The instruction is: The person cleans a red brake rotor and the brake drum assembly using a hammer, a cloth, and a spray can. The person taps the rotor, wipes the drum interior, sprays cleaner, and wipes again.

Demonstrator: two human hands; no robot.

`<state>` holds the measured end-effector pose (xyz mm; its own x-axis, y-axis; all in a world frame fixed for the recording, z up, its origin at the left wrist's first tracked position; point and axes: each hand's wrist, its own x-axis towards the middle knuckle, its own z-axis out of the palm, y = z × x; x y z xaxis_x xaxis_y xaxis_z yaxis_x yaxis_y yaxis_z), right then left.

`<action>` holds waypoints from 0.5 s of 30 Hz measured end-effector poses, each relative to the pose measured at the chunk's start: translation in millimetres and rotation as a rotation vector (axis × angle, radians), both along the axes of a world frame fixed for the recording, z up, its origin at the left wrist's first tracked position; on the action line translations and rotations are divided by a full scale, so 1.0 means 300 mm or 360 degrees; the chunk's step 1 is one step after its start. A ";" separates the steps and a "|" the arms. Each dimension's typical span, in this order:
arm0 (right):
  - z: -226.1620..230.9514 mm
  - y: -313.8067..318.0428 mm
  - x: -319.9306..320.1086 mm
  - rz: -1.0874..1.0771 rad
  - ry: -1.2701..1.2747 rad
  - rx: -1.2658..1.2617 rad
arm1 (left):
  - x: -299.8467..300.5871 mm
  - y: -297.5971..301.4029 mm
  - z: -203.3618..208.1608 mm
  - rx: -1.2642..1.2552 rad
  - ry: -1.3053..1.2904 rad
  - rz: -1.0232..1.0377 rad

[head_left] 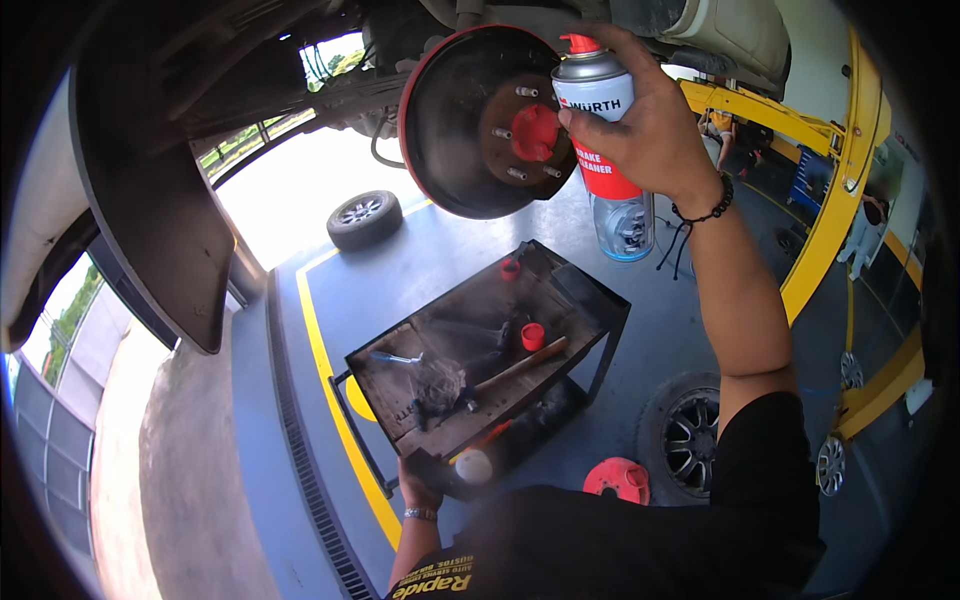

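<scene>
My right hand [640, 125] is raised and grips a silver and red spray can [606, 150] with a red nozzle, held upright just right of a car's wheel hub [533, 132]. The hub is red at its centre, has bare studs and sits in front of a dark round backing plate [450, 120] with a red rim. My left hand [418, 490] is low, holding the near edge of a black tool cart [590, 290]. On the cart's top tray lie a hammer [515, 367], a wrench [397, 357] and two small red caps [532, 336].
A wheel [685, 435] lies on the grey floor by my right side, with a red round part [618, 478] next to it. Another tyre [364, 217] lies farther off near a yellow floor line [320, 350]. A yellow lift arm [835, 200] stands at right. The fender [160, 210] hangs at left.
</scene>
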<state>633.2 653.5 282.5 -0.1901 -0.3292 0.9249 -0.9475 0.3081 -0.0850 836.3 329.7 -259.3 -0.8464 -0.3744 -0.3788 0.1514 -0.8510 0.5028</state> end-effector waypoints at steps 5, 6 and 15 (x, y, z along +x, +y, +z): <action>0.163 -0.104 0.102 -0.0367 0.0161 0.0167 | 0.077 -0.173 0.030 -0.0086 0.0023 -0.0119; 0.170 -0.126 0.112 -0.0407 0.0140 0.0231 | 0.092 -0.209 0.013 -0.0101 0.0014 -0.0147; 0.106 -0.293 0.204 -0.0380 -0.0091 0.0551 | 0.156 -0.349 -0.039 -0.0039 -0.0104 -0.0286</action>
<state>694.3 565.6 314.4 -0.3465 -0.5591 0.7532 -0.8429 0.5379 0.0116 883.1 224.9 -271.1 -0.8744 -0.2294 -0.4277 -0.0353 -0.8488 0.5275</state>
